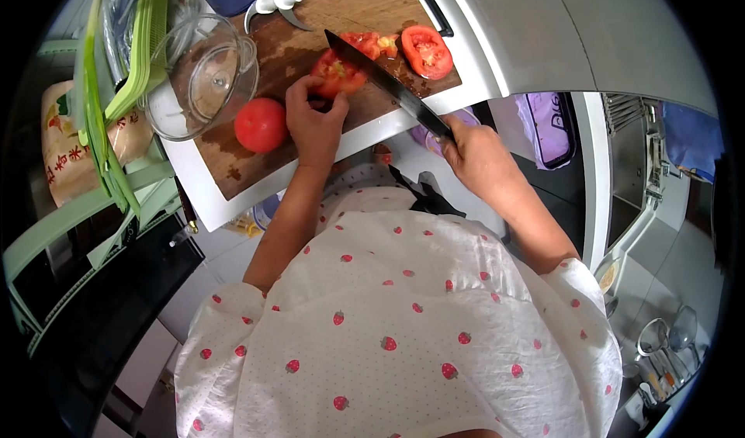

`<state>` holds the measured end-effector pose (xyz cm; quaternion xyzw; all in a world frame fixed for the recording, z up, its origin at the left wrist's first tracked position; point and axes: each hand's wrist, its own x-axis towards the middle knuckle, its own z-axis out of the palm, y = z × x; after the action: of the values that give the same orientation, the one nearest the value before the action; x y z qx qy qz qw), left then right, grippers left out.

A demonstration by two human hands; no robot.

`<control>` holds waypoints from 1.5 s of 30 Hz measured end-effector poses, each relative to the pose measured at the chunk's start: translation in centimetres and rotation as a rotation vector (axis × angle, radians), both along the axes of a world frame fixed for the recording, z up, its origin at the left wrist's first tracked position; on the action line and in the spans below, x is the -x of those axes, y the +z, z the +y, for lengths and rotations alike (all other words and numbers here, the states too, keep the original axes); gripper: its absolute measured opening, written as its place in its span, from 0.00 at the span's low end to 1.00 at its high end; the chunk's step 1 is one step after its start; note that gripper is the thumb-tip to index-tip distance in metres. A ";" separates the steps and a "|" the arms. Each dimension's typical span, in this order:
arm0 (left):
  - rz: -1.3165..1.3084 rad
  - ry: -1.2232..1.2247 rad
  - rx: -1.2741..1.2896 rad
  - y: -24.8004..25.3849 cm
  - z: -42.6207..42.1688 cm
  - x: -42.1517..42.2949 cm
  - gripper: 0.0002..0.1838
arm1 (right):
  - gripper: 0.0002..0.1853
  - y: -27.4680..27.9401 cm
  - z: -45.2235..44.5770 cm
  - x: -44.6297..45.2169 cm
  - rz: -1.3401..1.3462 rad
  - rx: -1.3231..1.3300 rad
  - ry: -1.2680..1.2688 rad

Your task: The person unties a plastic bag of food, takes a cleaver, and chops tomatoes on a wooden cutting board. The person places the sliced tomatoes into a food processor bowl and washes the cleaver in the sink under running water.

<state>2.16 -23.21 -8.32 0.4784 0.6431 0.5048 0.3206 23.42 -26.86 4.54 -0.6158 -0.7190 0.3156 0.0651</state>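
My right hand is wrapped round the handle of a dark-bladed knife, whose blade lies across a cut piece of tomato. With bent fingers, my left hand holds the near side of that cut tomato. Smaller tomato bits lie beyond the blade. A whole red tomato sits just left of my left hand. To the right of the blade, a tomato half rests cut face up. All of them are on the wooden cutting board.
A clear glass lid or bowl overlaps the board's left side. At the board's far edge is a white blade piece with curved metal blades. Green baskets and long green leaves stand at the left.
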 end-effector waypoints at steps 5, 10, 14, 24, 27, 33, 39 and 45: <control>0.045 -0.010 0.038 0.2 0.6 0.4 0.16 | 0.12 0.0 1.5 1.4 -0.141 0.125 0.046; 0.194 -0.039 -0.062 -0.3 0.2 0.6 0.15 | 0.13 -4.5 3.0 2.8 -0.121 0.099 -0.009; -0.032 -0.033 -0.019 -0.2 -0.5 0.3 0.15 | 0.12 -5.1 2.4 1.4 0.049 0.066 -0.122; 0.140 -0.009 -0.075 0.2 -0.5 0.1 0.15 | 0.09 -0.4 -0.2 0.0 0.068 0.115 -0.032; 0.183 -0.022 -0.068 0.2 -0.5 0.0 0.15 | 0.09 -0.4 0.0 0.3 0.026 0.091 0.008; 0.261 -0.021 -0.085 0.1 -0.6 0.1 0.15 | 0.09 -3.2 2.2 3.1 -0.052 0.094 0.020; 0.009 -0.035 -0.140 -0.8 -0.7 0.2 0.14 | 0.13 -6.4 2.3 1.8 0.197 -0.020 -0.100; -0.039 -0.093 -0.025 -1.4 0.8 1.0 0.16 | 0.11 -1.9 0.0 -0.4 0.144 0.050 -0.132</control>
<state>1.20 -22.45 -9.76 0.5018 0.6076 0.5064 0.3501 23.86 -26.85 2.66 -0.6392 -0.6621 0.3718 0.1218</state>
